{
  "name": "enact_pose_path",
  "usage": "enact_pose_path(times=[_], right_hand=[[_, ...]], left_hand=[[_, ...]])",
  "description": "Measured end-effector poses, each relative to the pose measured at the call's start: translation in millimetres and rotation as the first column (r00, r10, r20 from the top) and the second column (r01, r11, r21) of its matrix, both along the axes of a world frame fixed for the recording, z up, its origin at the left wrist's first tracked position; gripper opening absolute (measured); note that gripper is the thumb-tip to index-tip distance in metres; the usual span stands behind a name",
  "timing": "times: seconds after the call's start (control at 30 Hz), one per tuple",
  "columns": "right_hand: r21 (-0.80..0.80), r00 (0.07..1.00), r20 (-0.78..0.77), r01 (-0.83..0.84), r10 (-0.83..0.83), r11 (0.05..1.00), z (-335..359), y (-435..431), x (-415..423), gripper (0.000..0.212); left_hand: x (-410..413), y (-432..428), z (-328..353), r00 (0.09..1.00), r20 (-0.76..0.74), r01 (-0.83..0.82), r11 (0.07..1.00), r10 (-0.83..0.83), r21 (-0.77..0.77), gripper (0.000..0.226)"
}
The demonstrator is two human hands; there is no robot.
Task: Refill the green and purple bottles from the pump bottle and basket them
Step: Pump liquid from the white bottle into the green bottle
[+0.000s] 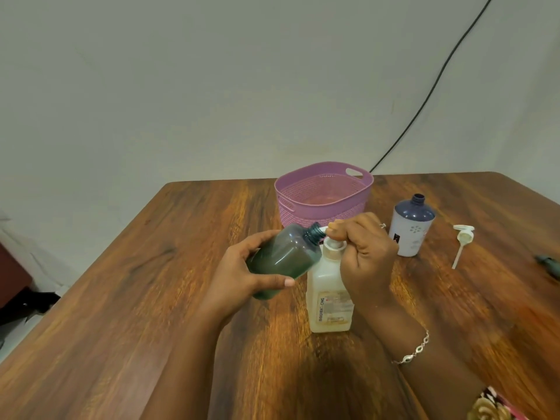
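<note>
Tabletop [136, 298]: left fingers [260, 239] clamp green bottle [281, 259], right fingers [356, 230] grip pump bottle [328, 286].

Home rm; wood table [121, 298], plain wall [212, 71]

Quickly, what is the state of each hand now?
Left hand: grips the green bottle.
Right hand: curled over the pump head of the pump bottle.
</note>
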State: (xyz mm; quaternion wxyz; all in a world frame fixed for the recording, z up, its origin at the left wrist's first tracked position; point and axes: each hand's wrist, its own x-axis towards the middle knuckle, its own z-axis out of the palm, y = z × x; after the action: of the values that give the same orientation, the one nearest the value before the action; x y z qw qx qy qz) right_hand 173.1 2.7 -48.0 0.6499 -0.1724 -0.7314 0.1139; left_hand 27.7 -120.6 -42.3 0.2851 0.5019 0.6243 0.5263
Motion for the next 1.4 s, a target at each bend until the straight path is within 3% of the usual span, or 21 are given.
enact_pose_path(times=[0.23,0.43,0.67,0.93,1.17,1.27,1.4], right_hand=[[-0.070,0.993,0.032,-0.107,0.110,0.992,27.5,2.9,7.4,0.030],[-0.025,0.999,0.027,-0.023,0.023,0.999,7.6,-3.2,4.9,0.031],[-0.031,0.995,0.050,-0.090,0.092,0.995,23.9,4.1,6.1,0.031],[0.044,0.994,0.085,0.060,-0.064,0.997,8.5,0.3,-1.7,0.024],[-0.033,0.996,0.086,-0.029,0.032,0.999,30.5,1.7,0.0,0.027],[0.026,0.990,0.126,0.056,-0.058,0.998,29.2,-3.2,0.5,0.025],[0.037,0.989,0.068,0.126,-0.128,0.991,7.9,-7.7,-3.3,0.026]], left_hand=[[-0.7,-2.4,5.8,1.000,0.002,0.001,1.000,-0.001,0.010,0.077],[-2.9,-1.2,5.1,1.000,-0.014,0.010,1.000,-0.010,-0.004,0.079],[0.4,-1.5,4.0,1.000,-0.012,0.018,1.000,-0.018,-0.015,0.081],[-5.8,0.5,3.4,0.999,-0.027,0.022,1.000,-0.022,-0.005,0.078],[-3.7,-1.0,4.0,1.000,-0.012,0.016,1.000,-0.016,-0.012,0.079],[-6.0,-1.1,5.0,1.000,-0.018,0.021,1.000,-0.021,0.004,0.078],[-4.5,0.9,2.4,0.999,-0.021,0.025,1.000,-0.025,-0.005,0.080]])
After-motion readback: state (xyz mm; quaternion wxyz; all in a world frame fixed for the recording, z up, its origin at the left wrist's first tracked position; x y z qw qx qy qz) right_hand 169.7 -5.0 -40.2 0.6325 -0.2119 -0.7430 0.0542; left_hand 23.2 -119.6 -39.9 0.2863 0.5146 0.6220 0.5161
